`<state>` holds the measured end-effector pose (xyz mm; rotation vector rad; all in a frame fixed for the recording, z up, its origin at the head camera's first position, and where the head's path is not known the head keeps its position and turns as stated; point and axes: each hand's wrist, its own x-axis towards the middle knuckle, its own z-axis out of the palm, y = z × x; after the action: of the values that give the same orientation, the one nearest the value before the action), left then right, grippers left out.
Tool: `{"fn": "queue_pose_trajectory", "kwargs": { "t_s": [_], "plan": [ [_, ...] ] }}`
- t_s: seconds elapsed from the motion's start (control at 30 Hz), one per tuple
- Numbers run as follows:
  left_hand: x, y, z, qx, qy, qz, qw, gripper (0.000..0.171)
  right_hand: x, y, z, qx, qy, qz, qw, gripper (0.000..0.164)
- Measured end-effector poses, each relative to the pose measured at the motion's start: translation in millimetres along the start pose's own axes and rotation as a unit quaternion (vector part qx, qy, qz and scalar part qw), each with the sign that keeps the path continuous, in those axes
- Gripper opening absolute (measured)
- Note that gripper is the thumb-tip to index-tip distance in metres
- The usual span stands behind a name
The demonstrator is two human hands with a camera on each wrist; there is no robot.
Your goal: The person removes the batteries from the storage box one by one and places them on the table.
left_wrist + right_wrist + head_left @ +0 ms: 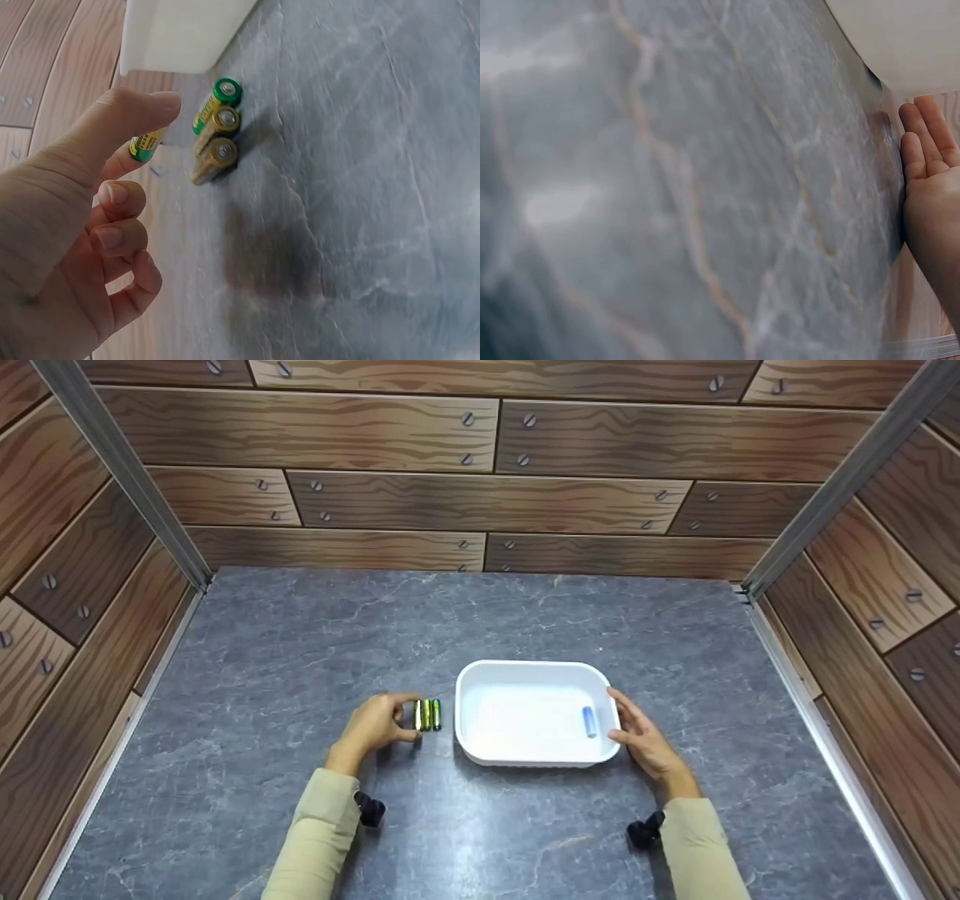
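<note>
My left hand (373,722) pinches a green and yellow battery (150,142) between thumb and index finger; the thumb hides part of it in the left wrist view. Three more batteries (225,120) in green, yellow and gold lie side by side just beyond these fingers. To their right stands a white plastic tub (536,760), with one blue battery (589,721) lying inside near its right end. At the tub's right side, my right hand (649,746) has its thumb and index fingertip spread along the rim. Its other fingers look straight in the right wrist view.
Everything stands on a grey marbled tabletop (337,615). Wood-patterned walls (420,502) close off the back and both sides, with metal posts (124,457) in the corners. A small black wrist camera (370,810) sits at the left cuff, another (643,832) at the right.
</note>
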<state>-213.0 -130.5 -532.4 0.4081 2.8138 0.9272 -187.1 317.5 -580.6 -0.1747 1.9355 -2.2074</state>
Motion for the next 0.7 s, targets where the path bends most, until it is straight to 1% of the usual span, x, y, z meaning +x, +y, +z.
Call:
{"fn": "queue_pose_trajectory", "kwargs": {
  "t_s": [0.17, 0.33, 0.53, 0.7],
  "plan": [
    [1.1, -6.9, 1.5, 0.0, -0.003, -0.017, 0.9999, 0.06, 0, -1, 1, 0.003, -0.004, 0.002, 1.0, 0.077],
    [2.9, -13.3, 2.6, 0.014, -0.002, -0.033, 0.9994, 0.058, -1, -3, 1, -0.004, -0.008, 0.004, 1.0, 0.079],
    [5.3, -18.4, 3.7, 0.028, -0.002, -0.051, 0.9983, 0.059, -1, -4, 2, -0.007, 0.01, 0.017, 1.0, 0.08],
    [5.4, -20.6, 5.1, 0.033, -0.005, -0.055, 0.9979, 0.06, 0, -3, 2, -0.002, 0.015, 0.018, 1.0, 0.08]
  ]
}}
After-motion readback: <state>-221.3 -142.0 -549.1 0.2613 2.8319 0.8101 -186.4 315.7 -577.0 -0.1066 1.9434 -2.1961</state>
